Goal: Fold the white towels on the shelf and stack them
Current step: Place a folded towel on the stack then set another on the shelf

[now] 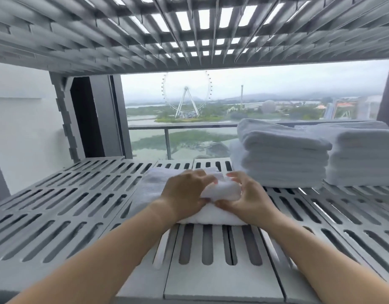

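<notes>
Near shelf (79, 207), centre: white towel (222, 190), soft, light, floppy; my left hand (184, 194) and right hand (246, 197) clamp its bunched fold together.

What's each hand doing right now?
Left hand: closed on the white towel.
Right hand: closed on the same towel.
</notes>
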`<action>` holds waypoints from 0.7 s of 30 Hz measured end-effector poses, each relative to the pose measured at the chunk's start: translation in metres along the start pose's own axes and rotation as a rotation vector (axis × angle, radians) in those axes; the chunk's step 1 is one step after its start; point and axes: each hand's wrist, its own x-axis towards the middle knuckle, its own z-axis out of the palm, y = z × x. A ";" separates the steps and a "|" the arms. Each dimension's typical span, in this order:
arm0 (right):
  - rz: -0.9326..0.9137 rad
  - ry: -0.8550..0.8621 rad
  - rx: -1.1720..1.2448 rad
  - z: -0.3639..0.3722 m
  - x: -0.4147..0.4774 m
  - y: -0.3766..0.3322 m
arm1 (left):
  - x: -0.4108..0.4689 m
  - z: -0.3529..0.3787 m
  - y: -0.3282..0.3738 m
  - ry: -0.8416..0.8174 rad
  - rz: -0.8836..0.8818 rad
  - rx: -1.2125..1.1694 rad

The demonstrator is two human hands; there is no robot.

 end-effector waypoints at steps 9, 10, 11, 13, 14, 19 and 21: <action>-0.004 0.056 -0.203 0.003 0.008 -0.020 | 0.000 -0.023 -0.031 0.237 0.002 0.008; -0.016 0.073 -0.210 0.007 0.010 -0.023 | -0.003 -0.026 -0.036 0.248 0.012 0.032; -0.029 0.082 -0.214 0.012 0.012 -0.028 | -0.006 -0.028 -0.042 0.245 0.022 0.065; -0.048 0.073 -0.227 0.022 0.012 -0.035 | -0.013 -0.028 -0.052 0.226 0.032 0.115; -0.055 0.056 -0.243 0.028 0.011 -0.038 | -0.016 -0.026 -0.055 0.212 0.024 0.121; -0.083 -0.044 -0.302 0.040 0.017 -0.052 | -0.022 -0.018 -0.062 0.114 -0.081 0.091; -0.064 -0.086 -0.311 0.040 0.018 -0.056 | -0.022 -0.016 -0.060 0.085 -0.108 0.058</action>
